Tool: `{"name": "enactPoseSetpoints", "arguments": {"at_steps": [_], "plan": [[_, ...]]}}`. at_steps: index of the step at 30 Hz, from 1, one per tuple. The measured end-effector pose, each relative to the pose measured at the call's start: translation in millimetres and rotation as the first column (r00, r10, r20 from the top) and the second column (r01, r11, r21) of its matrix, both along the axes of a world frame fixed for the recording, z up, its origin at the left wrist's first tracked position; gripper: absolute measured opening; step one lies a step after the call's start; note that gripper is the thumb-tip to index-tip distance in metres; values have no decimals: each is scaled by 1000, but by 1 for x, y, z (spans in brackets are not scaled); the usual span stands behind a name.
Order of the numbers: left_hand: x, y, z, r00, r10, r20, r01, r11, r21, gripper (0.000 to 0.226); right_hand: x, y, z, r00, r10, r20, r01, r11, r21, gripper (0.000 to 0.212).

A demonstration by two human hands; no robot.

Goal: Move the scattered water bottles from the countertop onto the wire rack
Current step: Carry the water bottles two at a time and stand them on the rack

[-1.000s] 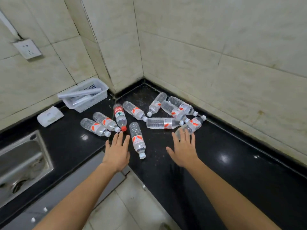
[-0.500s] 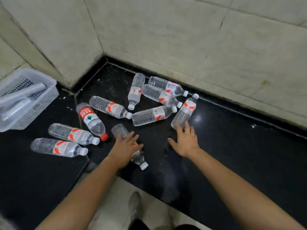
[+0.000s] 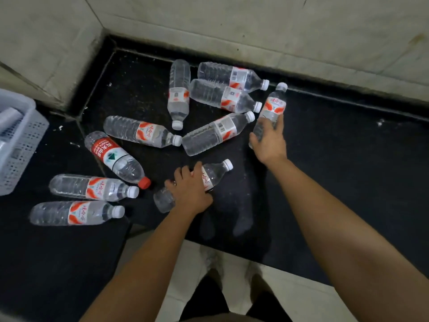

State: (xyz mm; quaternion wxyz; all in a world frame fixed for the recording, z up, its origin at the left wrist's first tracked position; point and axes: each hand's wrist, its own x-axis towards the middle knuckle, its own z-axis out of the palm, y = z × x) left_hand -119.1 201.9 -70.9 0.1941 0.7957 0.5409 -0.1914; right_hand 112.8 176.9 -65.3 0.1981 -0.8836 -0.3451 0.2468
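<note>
You are looking down into the inner corner of a dimly lit room. A back wall (image 3: 255,24) and a left wall (image 3: 41,47), both of large pale beige tiles, meet at the upper left. The tiles look scuffed, with a rusty stain (image 3: 415,39) at the far right. A glossy black countertop (image 3: 348,159) wraps the corner in an L, flecked with white specks. A low black upstand (image 3: 348,89) runs along the foot of the back wall. A white perforated plastic basket (image 3: 25,147) sits on the counter at the left edge. Below you, pale floor tiles (image 3: 301,298) show.
</note>
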Motion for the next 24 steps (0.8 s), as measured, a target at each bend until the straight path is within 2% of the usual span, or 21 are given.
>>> {"name": "enactPoseSetpoints", "arguments": {"at_steps": [3, 5, 8, 10, 13, 15, 17, 19, 22, 24], "plan": [[2, 6, 6, 999, -5, -50, 1, 997, -82, 111, -6, -15, 11, 999, -10, -36, 10, 1000, -27, 57], [1, 10, 8, 999, -10, -41, 6, 996, -94, 109, -9, -32, 14, 998, -5, -61, 2, 998, -62, 75], [-7, 11, 7, 1000, 4, -14, -4, 999, -39, 92, -10, -60, 19, 991, -16, -132, -6, 987, -161, 113], [-10, 6, 7, 997, 74, 26, -73, 997, -15, 86, -9, -77, 25, 989, 5, -146, -48, 955, -292, 122], [-4, -6, 4, 970, 216, 115, -214, 976, -34, 85, -6, -96, 30, 974, 188, -125, -224, 861, -456, 110], [5, -16, 0, 936, 304, 177, -296, 952, -72, 88, -11, -103, 28, 959, 256, -119, -281, 824, -491, 100], [12, -22, -3, 907, 355, 226, -341, 935, -103, 90, -18, -104, 22, 969, 232, -89, -247, 857, -452, 91], [12, -24, -5, 905, 357, 232, -343, 934, -99, 87, -27, -105, 14, 990, 138, -39, -143, 925, -352, 79], [13, -27, -5, 932, 306, 195, -303, 952, -44, 78, -31, -110, 5, 992, 110, 59, -96, 974, -206, 68], [18, -29, -1, 962, 228, 150, -233, 972, 19, 70, -25, -114, 8, 992, 122, 37, -115, 982, -150, 66]]}}
